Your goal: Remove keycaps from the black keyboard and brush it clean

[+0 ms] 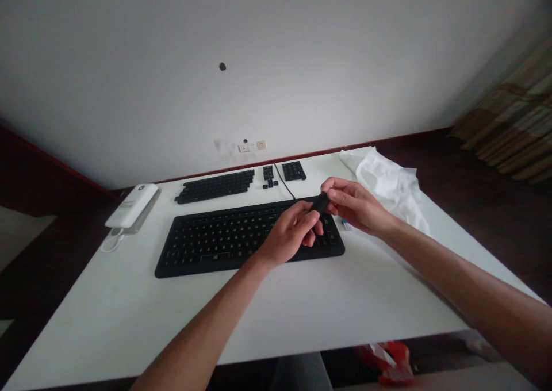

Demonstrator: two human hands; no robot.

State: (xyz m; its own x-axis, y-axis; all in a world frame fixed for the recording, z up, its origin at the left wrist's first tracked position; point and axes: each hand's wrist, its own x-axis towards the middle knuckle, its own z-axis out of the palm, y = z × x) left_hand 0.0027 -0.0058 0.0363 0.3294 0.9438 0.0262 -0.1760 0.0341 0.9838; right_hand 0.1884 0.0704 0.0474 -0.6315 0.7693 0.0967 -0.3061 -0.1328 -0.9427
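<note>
Forearms [211, 322], hands [287, 236] [357, 204] around black piece [319, 204]

Grey-white wall [328, 57] behind white tbl [129, 316], w/ dk round spot [222, 66] high above tbl's far edge, outlets [252, 147] + smudge [224, 148] just above it. Dk brown floor [483, 190] L & R of tbl, dk red baseboard [414, 137] behind, brownish curtain [509, 109] w/ folds far R of tbl. Dim light, wall brightest above tbl.
</note>
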